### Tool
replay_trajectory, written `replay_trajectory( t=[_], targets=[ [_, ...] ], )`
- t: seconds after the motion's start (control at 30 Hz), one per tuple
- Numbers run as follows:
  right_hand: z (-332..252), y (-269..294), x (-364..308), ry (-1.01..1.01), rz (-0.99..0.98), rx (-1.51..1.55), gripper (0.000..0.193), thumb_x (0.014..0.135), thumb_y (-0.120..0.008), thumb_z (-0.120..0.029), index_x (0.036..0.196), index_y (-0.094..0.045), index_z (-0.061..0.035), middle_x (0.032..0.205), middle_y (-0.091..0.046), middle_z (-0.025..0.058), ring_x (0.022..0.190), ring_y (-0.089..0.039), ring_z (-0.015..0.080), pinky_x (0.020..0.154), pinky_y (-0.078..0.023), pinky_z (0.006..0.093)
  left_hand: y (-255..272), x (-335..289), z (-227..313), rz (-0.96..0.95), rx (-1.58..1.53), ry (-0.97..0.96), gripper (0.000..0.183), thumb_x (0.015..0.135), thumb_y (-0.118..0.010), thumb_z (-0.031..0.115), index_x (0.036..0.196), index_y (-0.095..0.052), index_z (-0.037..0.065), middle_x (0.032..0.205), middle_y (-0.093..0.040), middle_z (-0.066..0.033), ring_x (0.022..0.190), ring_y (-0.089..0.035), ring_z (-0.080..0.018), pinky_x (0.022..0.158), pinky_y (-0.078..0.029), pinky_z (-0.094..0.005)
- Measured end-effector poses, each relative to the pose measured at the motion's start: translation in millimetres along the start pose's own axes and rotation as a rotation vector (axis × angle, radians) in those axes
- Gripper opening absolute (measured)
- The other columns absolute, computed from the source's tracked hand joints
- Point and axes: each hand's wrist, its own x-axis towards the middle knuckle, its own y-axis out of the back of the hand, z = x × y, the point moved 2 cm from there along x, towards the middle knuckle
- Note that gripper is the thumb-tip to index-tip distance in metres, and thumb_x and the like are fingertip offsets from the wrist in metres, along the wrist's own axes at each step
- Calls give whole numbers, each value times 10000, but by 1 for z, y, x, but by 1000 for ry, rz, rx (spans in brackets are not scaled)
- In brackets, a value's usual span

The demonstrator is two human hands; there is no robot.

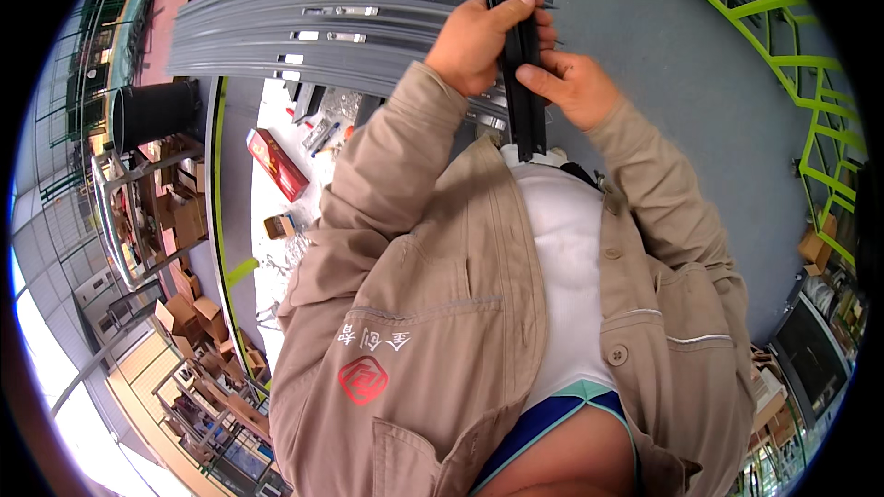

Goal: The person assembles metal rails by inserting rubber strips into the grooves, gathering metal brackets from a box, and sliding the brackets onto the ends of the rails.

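A white surface (276, 110) at left of centre carries a red box (278, 166); grey strips (249, 23) span the upper left, a lime-green frame (796, 60) the upper right. Both arms bend upward. The left hand (474, 41) wraps a black bar (528, 120), top centre; the right hand (582, 90) clasps it just lower.

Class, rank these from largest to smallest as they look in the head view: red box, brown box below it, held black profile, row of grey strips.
1. Row of grey strips
2. Black profile
3. Red box
4. Brown box
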Motion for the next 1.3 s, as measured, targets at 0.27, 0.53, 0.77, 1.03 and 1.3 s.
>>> replay_trajectory(
  t=[0.27, 0.53, 0.77, 1.03, 1.3],
  targets=[
    [17, 9, -22, -5, 123, 474, 350, 1024, -516, -307, 1122, -663, -4, 892, -686, 74, 765, -639, 142, 712, -529, 275, -3, -6, -1, 152, 23, -109, 312, 954, -531, 126, 1215, -522, -46, 1063, -641, -153, 909, -678, -279, 783, -594, -400],
    [101, 81, -125, 62, 367, -350, 298, 956, -607, -244, 1206, -663, -91, 797, -520, 14, 725, -506, 141, 657, -435, 306, 77, -55, 0, 455, 696, -142, 187, 902, -659, 147, 1026, -653, 7, 737, -601, -27, 562, -496, -55, 497, -396, -240],
    [133, 54, -143, -183, 382, -627, 318, 911, -652, -367, 1155, -703, -170, 782, -529, 54, 700, -533, 214, 630, -431, 339, 98, -69, -59, 484, 1361, -259, 421, 818, -729, 192, 1219, -639, 99, 1099, -594, -129, 953, -616, -305, 811, -498, -376],
    [139, 53, -131, -133, 414, -470, 313, 900, -674, -350, 1139, -710, -150, 768, -529, 47, 693, -531, 198, 623, -424, 337, 111, -62, -54, 370, 1449, -245, 524, 838, -721, 248, 1336, -580, 166, 1479, -417, -95, 1194, -566, -310, 931, -499, -377],
    [136, 53, -131, -178, 393, -432, 313, 890, -692, -329, 1110, -708, -107, 800, -565, 56, 724, -544, 196, 643, -435, 324, 115, -63, -54, 329, 1473, -223, 550, 832, -731, 269, 1352, -571, 186, 1506, -399, -67, 1230, -544, -312, 946, -493, -382]
  ],
)
